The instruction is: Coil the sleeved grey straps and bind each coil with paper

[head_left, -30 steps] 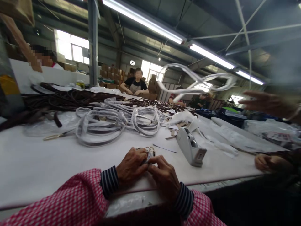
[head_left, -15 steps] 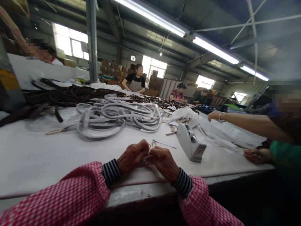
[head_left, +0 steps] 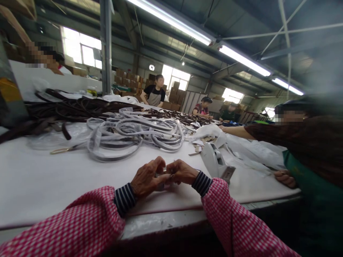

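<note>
My left hand (head_left: 147, 177) and my right hand (head_left: 184, 171) meet over the white tabletop (head_left: 88, 189), close to its front edge. Between thumb and fingers, each is pinched on something small and pale. It is mostly hidden by the fingers, and I cannot make out its kind. To the right of my right hand stands a grey tape dispenser (head_left: 215, 160). Beyond my hands lies a pile of flat straps in clear wrap (head_left: 134, 134), coiled in loose loops.
Dark brown straps (head_left: 80, 109) are heaped at the back left. A gold-coloured buckle end (head_left: 60, 151) lies left of the wrapped straps. White plastic sheeting (head_left: 249, 151) spreads at the right, where a co-worker's hand (head_left: 285, 177) rests. Other people work farther back.
My right hand has shifted slightly up, and my left hand's fingers have parted more from the thumb. The co-worker at right has leaned in and reached farther across the table.
</note>
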Motion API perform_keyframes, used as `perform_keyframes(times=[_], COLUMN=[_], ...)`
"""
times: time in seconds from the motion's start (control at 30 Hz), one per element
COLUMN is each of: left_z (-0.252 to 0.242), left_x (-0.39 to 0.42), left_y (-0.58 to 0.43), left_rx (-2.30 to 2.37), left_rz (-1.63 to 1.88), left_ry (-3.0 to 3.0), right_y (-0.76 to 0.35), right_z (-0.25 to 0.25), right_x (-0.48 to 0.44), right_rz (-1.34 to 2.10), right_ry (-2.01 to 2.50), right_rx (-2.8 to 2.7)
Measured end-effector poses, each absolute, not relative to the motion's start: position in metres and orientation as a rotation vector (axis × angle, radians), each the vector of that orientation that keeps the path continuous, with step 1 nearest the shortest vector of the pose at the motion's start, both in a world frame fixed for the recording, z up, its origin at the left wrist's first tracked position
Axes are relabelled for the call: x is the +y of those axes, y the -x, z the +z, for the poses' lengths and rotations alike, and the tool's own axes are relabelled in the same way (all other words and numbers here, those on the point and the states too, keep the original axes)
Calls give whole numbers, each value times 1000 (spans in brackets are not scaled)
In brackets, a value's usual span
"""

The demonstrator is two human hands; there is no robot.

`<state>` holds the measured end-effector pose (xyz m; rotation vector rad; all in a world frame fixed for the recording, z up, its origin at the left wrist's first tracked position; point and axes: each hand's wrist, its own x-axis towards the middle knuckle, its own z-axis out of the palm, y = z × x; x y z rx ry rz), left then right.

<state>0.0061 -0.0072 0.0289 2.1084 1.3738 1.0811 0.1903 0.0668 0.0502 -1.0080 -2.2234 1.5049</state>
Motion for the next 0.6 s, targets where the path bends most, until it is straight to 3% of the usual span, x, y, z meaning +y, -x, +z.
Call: perform_keyframes(times=[0.17,0.6], left_z=[30,28], left_x=[-14,-8], left_y=[-6,-3], left_rx=[1448,1309], left_rz=[762,794], left_ry=[-2547,-2326], right_y=[-188,-177], right_z=[51,90], right_x=[69,77], right_rz=[1549,1340], right_ry=[1016,1018], right_rx=[-2246,-2725])
